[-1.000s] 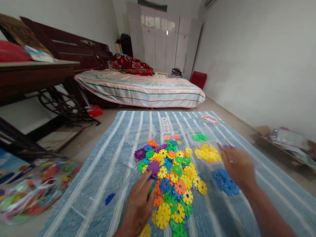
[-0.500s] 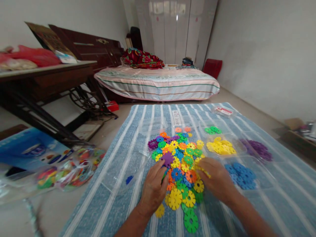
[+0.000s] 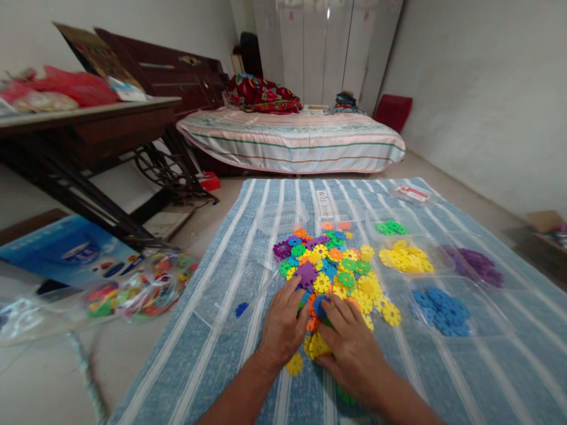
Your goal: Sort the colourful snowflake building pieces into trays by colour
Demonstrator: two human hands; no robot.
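On the striped mat [image 3: 248, 236] — left hand [image 3: 282, 324], right hand [image 3: 352, 348] (fingers spread, gripping nothing) press the snowflake discs [image 3: 336, 271].

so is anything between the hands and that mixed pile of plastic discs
Nothing visible. The left hand and right hand both lie directly on the near edge of the mixed pile of discs, fingers touching pieces.

Bright, even daylight, soft shadows only. Glare on the glossy wardrobe doors [image 3: 325, 47]. Wide-angle bending at edges; plastic bag of pieces [image 3: 133, 292] lower left smeared, centre sharp.
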